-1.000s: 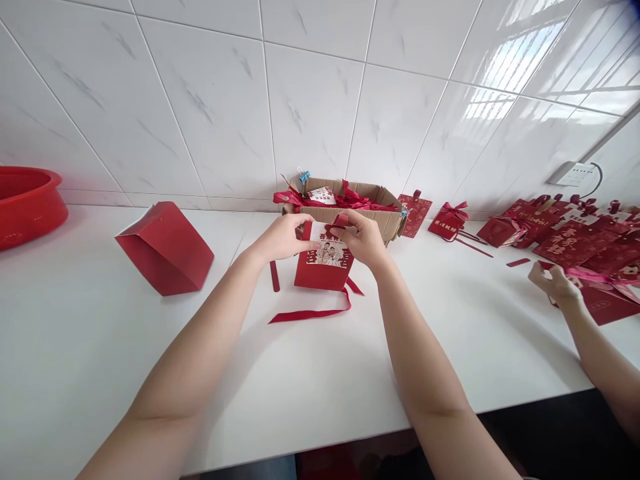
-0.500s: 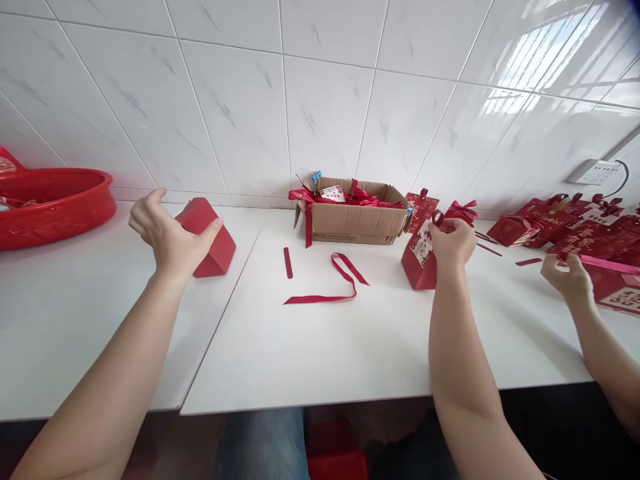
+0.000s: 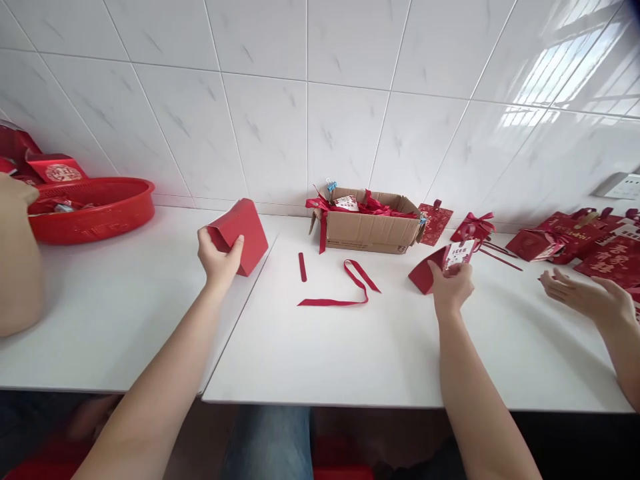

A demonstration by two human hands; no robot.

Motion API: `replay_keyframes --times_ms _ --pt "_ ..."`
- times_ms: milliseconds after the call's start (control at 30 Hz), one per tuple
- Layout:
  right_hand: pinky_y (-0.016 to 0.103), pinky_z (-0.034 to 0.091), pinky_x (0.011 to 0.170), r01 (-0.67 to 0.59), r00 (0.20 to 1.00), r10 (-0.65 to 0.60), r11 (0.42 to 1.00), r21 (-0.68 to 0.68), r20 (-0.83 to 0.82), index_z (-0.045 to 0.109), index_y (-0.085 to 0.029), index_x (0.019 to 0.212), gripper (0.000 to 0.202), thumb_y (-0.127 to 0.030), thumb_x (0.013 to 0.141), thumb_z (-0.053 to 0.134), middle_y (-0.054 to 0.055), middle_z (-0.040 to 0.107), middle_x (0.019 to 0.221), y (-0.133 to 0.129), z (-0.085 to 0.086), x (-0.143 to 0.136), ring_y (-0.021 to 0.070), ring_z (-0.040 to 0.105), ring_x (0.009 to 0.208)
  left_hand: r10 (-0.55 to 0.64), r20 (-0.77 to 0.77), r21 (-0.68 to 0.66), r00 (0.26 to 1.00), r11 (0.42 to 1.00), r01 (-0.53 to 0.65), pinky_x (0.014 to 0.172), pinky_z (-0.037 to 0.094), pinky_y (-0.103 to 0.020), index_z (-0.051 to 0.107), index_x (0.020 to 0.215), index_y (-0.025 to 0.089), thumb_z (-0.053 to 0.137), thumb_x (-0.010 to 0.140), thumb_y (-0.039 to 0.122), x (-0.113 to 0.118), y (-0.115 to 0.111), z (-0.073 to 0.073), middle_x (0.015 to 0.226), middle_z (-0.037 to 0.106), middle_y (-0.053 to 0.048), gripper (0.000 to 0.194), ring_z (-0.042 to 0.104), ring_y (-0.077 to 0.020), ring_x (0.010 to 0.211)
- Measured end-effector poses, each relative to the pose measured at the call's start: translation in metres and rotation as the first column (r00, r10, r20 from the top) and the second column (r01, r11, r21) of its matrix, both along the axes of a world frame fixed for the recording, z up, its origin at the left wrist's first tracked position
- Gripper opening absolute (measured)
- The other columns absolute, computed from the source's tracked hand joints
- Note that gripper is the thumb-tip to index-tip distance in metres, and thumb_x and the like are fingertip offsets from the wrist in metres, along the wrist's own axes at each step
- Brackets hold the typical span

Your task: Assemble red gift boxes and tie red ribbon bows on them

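On the left, a plain red gift box (image 3: 250, 233) is in the grasp of my left hand (image 3: 216, 263), its thumb on the near side and its fingers around the left side. My right hand (image 3: 454, 288) grips a second, tilted red gift box (image 3: 424, 275) that has a white printed tag (image 3: 459, 253) and a ribbon loop at its top. Between my hands a loose red ribbon (image 3: 361, 293) lies curled on the white table (image 3: 320, 360). A short red strip (image 3: 303, 267) rests beside it.
Behind stands a cardboard box (image 3: 370, 230) full of ribbons and tags. A red plastic basket (image 3: 100, 217) is at far left, near another person's sleeve (image 3: 20, 260). Several red gift boxes (image 3: 575, 230) crowd the right, where another person's hand (image 3: 590, 297) reaches in.
My left hand has closed around the plain box. My right hand has shifted from the ribbon loop to the tagged box, now tilted. The other person's right-side hand has opened, and a sleeve appears at left.
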State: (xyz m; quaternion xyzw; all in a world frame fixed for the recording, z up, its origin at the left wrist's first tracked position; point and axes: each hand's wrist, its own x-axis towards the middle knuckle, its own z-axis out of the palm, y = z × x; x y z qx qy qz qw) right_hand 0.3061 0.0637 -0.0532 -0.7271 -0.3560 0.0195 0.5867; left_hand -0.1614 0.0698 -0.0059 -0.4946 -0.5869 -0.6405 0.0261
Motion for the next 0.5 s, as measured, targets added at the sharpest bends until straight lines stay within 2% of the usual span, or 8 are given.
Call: replay_keyframes --times_ms 67,167,200,300,333,400,433,500 --pt "0.036 0.046 0.073 -0.072 0.997 0.072 0.997 0.018 0.021 0.042 -0.023 0.079 0.042 -0.044 0.061 0.073 -0.002 0.054 0.072 0.003 0.000 -0.006 0.0167 0.052 0.064 -0.167 -0.021 0.017 0.986 0.986 0.167 0.089 0.050 -0.036 0.043 0.112 0.017 0.073 0.072 0.030 0.017 -0.013 0.005 0.111 0.058 -0.007 0.051 0.058 -0.0206 0.100" --pt "0.035 0.048 0.073 -0.234 0.971 0.218 0.955 0.185 0.101 0.048 -0.020 0.086 0.046 -0.049 0.061 0.074 0.004 0.057 0.088 -0.002 0.005 -0.034 0.0172 0.055 0.072 -0.445 -0.032 0.037 0.895 0.894 0.446 0.088 0.049 -0.035 0.041 0.112 0.019 0.075 0.069 0.037 0.053 -0.032 0.007 0.112 0.053 -0.006 0.058 0.057 -0.0197 0.101" --pt "0.034 0.049 0.073 -0.384 0.923 0.367 0.898 0.216 0.119 0.050 -0.020 0.089 0.044 -0.051 0.065 0.071 0.006 0.058 0.092 -0.006 0.008 -0.047 0.0182 0.057 0.078 -0.510 -0.024 0.047 0.860 0.858 0.511 0.088 0.050 -0.035 0.041 0.112 0.020 0.076 0.068 0.036 0.065 -0.038 0.007 0.111 0.052 -0.006 0.059 0.057 -0.0192 0.100" --pt "0.039 0.048 0.091 -0.779 0.611 0.783 0.568 0.263 0.119 0.047 -0.025 0.114 0.062 -0.053 0.066 0.073 0.012 0.053 0.127 -0.024 0.017 -0.087 0.0238 0.052 0.118 -0.694 0.080 -0.022 0.715 0.716 0.698 0.081 0.052 -0.032 0.041 0.109 0.024 0.076 0.068 0.035 0.098 -0.055 0.005 0.107 0.052 -0.005 0.055 0.057 -0.0184 0.095" --pt "0.042 0.042 0.100 -0.852 0.496 0.859 0.456 0.255 0.122 0.046 -0.027 0.120 0.068 -0.054 0.064 0.075 0.012 0.048 0.136 -0.031 0.020 -0.099 0.0247 0.046 0.127 -0.742 0.132 -0.056 0.657 0.657 0.752 0.079 0.053 -0.032 0.040 0.109 0.025 0.075 0.069 0.035 0.106 -0.060 0.004 0.105 0.053 -0.005 0.054 0.058 -0.0182 0.093" --pt "0.043 0.037 0.107 -0.911 0.330 0.939 0.290 0.292 0.094 0.046 -0.029 0.122 0.070 -0.057 0.065 0.074 0.010 0.046 0.139 -0.043 0.026 -0.115 0.0247 0.041 0.132 -0.807 0.221 -0.107 0.547 0.537 0.836 0.074 0.054 -0.032 0.039 0.110 0.027 0.074 0.071 0.033 0.119 -0.069 0.003 0.101 0.055 -0.004 0.053 0.060 -0.0180 0.089" --pt "0.042 0.040 0.105 -0.919 0.267 0.962 0.235 0.316 0.062 0.047 -0.029 0.120 0.067 -0.056 0.066 0.074 0.009 0.048 0.136 -0.049 0.028 -0.120 0.0242 0.045 0.129 -0.831 0.249 -0.129 0.497 0.480 0.868 0.072 0.055 -0.032 0.039 0.111 0.027 0.074 0.071 0.032 0.124 -0.073 0.003 0.099 0.056 -0.003 0.053 0.060 -0.0178 0.086" --pt "0.038 0.050 0.090 -0.913 0.207 0.977 0.209 0.349 -0.045 0.051 -0.028 0.109 0.050 -0.052 0.071 0.072 0.007 0.059 0.119 -0.059 0.033 -0.126 0.0211 0.059 0.107 -0.868 0.276 -0.160 0.413 0.382 0.910 0.070 0.055 -0.031 0.041 0.111 0.028 0.074 0.072 0.030 0.131 -0.078 0.002 0.096 0.058 -0.002 0.052 0.061 -0.0172 0.082"
